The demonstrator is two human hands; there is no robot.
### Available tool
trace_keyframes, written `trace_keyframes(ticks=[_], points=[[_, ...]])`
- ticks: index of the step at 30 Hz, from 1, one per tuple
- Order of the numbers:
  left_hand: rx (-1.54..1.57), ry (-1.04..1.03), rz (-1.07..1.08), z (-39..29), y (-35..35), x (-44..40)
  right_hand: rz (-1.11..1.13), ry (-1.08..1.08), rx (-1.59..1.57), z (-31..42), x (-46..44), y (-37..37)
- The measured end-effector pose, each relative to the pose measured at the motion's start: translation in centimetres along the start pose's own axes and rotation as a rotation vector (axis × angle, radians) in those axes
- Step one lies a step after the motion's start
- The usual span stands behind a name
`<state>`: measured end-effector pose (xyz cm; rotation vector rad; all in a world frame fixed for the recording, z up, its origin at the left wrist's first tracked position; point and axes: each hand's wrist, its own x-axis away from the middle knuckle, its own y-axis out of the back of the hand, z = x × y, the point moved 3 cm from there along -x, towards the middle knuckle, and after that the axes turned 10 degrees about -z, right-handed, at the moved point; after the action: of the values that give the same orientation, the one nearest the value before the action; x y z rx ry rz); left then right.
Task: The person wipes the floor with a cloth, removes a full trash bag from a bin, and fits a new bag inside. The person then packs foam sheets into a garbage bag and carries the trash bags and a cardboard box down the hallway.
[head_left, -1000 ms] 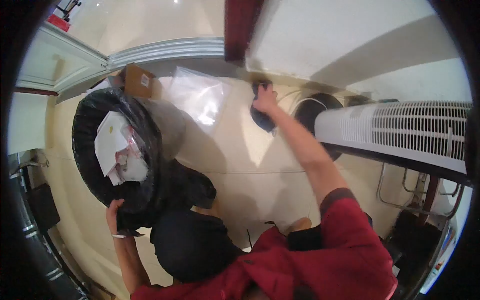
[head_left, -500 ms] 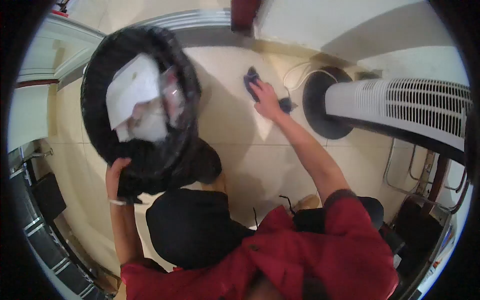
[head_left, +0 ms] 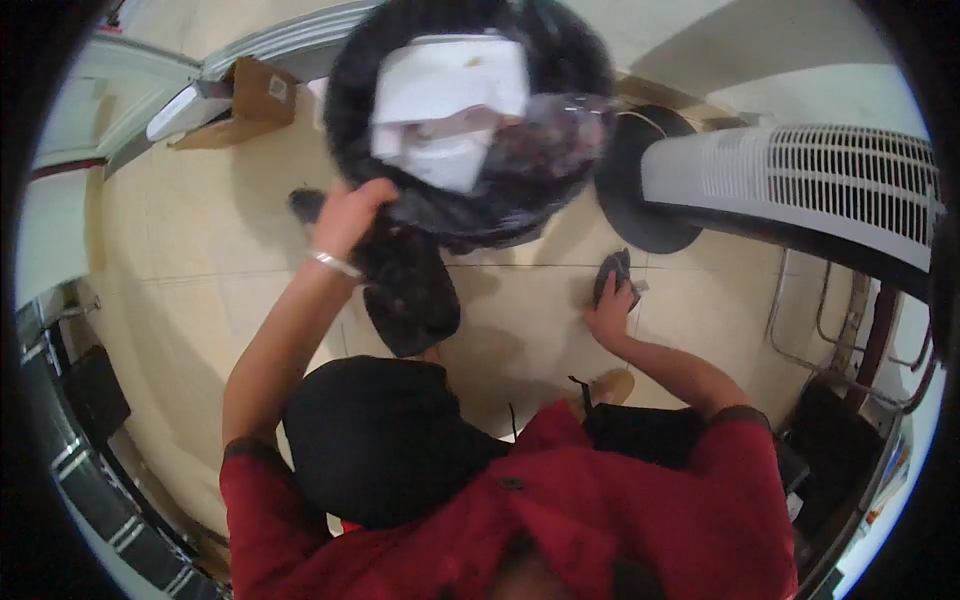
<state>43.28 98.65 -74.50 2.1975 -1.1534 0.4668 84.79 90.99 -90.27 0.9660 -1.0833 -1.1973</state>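
The right hand (head_left: 610,318) lies over a dark cloth (head_left: 612,272) on the floor (head_left: 530,310); whether it grips, I cannot tell. Beyond, the left hand (head_left: 350,215) grasps the rim of a black-lined bin (head_left: 347,115) holding white waste (head_left: 450,90). A fan (head_left: 720,180) stands right.

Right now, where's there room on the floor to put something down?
There's bare floor between the cardboard box and the left arm. A smaller patch lies between the bin and the right hand on its dark cloth. It looks crowded where the bin overlaps the fan's base.
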Motion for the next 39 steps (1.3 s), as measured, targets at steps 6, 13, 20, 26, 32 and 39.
trace_keyframes(ticks=[6,13,20,26,32,39], points=[[0.119,-0.045,0.104,-2.5,-7.9,3.7,0.099,0.022,-0.118,8.0,1.1,-5.8],[0.357,-0.103,0.217,-3.0,-11.1,4.4,0.884,-0.063,-1.436,14.9,0.2,-13.6],[-0.096,-0.155,0.604,-4.3,2.6,6.0,-0.109,0.397,-0.207,21.5,-4.3,-2.6],[-0.870,-0.413,0.056,-2.2,21.1,8.6,-0.124,0.238,-0.195,26.2,-6.7,-5.8],[-1.180,-0.064,0.067,6.8,26.1,2.0,-0.173,0.311,-0.222,36.5,-15.3,-5.9],[-1.218,-0.171,0.124,11.5,22.8,-6.5,-0.056,0.782,-0.244,46.8,-15.5,-7.4]])
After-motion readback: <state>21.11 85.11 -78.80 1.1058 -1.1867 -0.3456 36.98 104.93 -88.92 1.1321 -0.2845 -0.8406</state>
